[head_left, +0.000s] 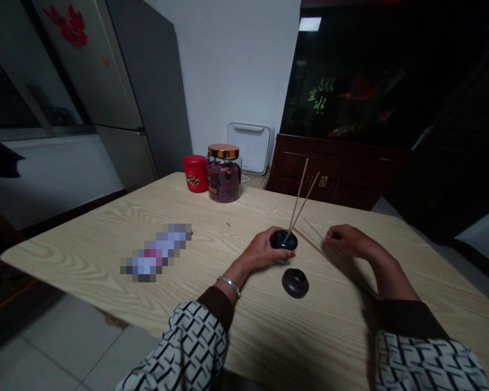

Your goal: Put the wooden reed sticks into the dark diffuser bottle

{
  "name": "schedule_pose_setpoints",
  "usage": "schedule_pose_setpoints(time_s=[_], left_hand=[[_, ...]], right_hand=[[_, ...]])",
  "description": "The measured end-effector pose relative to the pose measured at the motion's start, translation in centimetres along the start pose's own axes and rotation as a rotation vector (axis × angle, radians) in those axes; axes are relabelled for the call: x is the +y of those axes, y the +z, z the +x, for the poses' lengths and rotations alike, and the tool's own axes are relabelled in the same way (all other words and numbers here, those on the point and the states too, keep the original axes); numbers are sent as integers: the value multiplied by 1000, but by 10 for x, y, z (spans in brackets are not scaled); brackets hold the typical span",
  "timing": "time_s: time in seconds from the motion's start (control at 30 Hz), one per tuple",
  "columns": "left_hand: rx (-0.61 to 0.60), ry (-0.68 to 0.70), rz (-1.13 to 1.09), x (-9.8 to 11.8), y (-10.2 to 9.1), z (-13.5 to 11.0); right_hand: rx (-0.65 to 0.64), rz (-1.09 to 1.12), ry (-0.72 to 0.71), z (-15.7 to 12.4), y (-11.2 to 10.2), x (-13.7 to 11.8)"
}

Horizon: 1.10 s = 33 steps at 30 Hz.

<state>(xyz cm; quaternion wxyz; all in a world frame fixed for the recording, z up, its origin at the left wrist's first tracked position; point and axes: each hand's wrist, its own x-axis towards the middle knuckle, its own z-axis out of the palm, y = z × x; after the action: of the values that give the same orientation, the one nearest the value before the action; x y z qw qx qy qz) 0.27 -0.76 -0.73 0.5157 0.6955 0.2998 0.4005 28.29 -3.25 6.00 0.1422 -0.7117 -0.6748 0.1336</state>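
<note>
My left hand is wrapped round a small dark, glossy jar that stands on the table. Two thin wooden sticks rise from the jar's top, spread in a narrow V. To the right, my right hand is closed in a pinch, its fingertips at a third thin stick that points up and to the left. The exact grip is hard to see in the dim light. Just in front of the jar, a round dark lid with a raised knob lies on the table.
The light wood table carries a blurred-out object at left. At its back edge stand a red canister and a glass jar with a copper-coloured lid. A fridge and a dark fish tank stand beyond.
</note>
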Motion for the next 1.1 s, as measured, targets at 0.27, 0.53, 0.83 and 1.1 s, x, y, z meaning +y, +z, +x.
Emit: schedule_pose_setpoints(time_s=[0.27,0.53,0.83,1.1], left_hand=[[-8,15,-18,0,0,0],[-6,13,-5,-1,0,1],[-3,24,17,-2,-1,1],[-4,34,27,0,-1,0]], right_hand=[[781,1228,-223,-29,-49,-74],[835,1201,-285,-22,-16,-105],[613,1051,-275,-14,10,-108],[77,707,-301,-15,6,-93]])
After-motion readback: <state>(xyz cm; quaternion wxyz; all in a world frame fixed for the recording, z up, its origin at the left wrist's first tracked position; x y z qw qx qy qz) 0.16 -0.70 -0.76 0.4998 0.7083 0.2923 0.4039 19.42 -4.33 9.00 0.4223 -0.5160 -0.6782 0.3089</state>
